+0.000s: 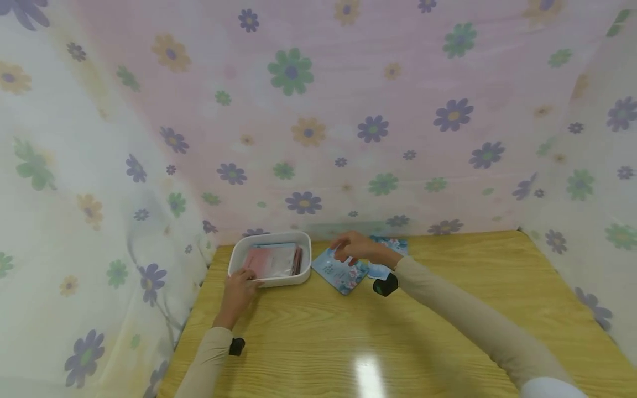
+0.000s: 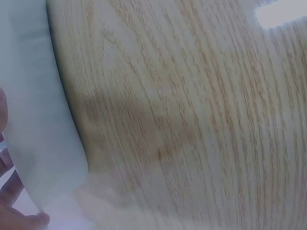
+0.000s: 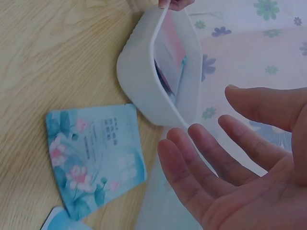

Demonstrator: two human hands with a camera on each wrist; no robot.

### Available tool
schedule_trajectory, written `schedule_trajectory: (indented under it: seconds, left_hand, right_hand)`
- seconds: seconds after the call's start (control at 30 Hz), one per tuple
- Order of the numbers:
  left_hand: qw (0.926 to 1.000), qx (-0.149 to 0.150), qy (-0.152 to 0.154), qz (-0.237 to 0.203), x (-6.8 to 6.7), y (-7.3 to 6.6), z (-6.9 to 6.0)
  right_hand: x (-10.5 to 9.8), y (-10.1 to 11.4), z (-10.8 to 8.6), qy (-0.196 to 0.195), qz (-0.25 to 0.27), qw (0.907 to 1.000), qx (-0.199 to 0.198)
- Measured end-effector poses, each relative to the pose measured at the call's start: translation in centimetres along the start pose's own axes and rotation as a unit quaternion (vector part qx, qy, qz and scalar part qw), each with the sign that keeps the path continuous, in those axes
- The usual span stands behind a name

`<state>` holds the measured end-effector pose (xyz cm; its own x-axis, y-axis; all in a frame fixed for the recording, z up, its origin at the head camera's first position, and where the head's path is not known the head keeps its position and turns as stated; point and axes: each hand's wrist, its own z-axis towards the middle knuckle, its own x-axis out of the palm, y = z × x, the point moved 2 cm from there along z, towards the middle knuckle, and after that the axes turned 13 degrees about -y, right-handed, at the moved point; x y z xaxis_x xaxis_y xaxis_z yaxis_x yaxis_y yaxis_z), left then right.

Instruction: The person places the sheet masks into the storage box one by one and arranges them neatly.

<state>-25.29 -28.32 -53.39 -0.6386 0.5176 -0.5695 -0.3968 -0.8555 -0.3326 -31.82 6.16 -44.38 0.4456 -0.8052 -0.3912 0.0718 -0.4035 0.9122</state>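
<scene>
My left hand (image 1: pixel 240 290) grips the near left rim of a white plastic bin (image 1: pixel 283 282), its fingers over the edge. In the left wrist view, fingertips (image 2: pixel 41 219) show beside the bin's pale wall (image 2: pixel 48 120). Inside the bin lie pink and white flat packets (image 1: pixel 259 262) with a blue one behind. Over a blue packet with pink lotus flowers (image 1: pixel 334 270) hovers my right hand (image 1: pixel 359 246). The right wrist view shows this hand (image 3: pixel 240 191) with spread, relaxed fingers and nothing held. The lotus packet (image 3: pixel 98 155) lies flat on the table beside the bin.
A second blue packet (image 1: pixel 379 271) lies right of the first, partly hidden under the right forearm. The wood-grain table (image 1: pixel 308 337) meets a flowered curtain (image 1: pixel 338 166) at the back and both sides. Light glares off the tabletop near the front.
</scene>
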Motion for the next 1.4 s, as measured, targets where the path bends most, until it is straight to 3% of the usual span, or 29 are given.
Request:
schedule_trajectory:
  seconds: [0.23, 0.5, 0.73, 0.97, 1.13, 1.4]
  left_hand:
    - [0.9999, 0.011, -0.011, 0.002, -0.6, 0.1, 0.0]
    - [1.0000, 0.000, 0.001, 0.007, -0.7, 0.4, 0.0]
    - [0.9998, 0.015, -0.010, -0.004, -0.4, 0.5, 0.0]
    - [0.9999, -0.012, 0.003, -0.012, -0.2, 0.2, 0.1]
    - [0.9998, -0.013, 0.003, -0.015, -0.2, 0.1, 0.0]
    - [0.9996, -0.018, 0.005, -0.023, -0.2, -0.3, 0.0]
  right_hand:
    - [-1.7, -0.8, -1.7, 0.003, 0.005, 1.0000, 0.003]
    - [-3.5, -2.6, -2.8, -0.031, 0.008, 0.9993, 0.022]
    - [-4.6, -4.3, -4.2, -0.053, 0.021, 0.9978, 0.034]
    - [-5.6, -5.4, -5.5, -0.065, 0.033, 0.9968, 0.032]
    - [-6.3, -6.4, -6.2, -0.072, 0.039, 0.9960, 0.034]
    - [-7.7, -8.9, -6.9, -0.091, 0.055, 0.9918, 0.071]
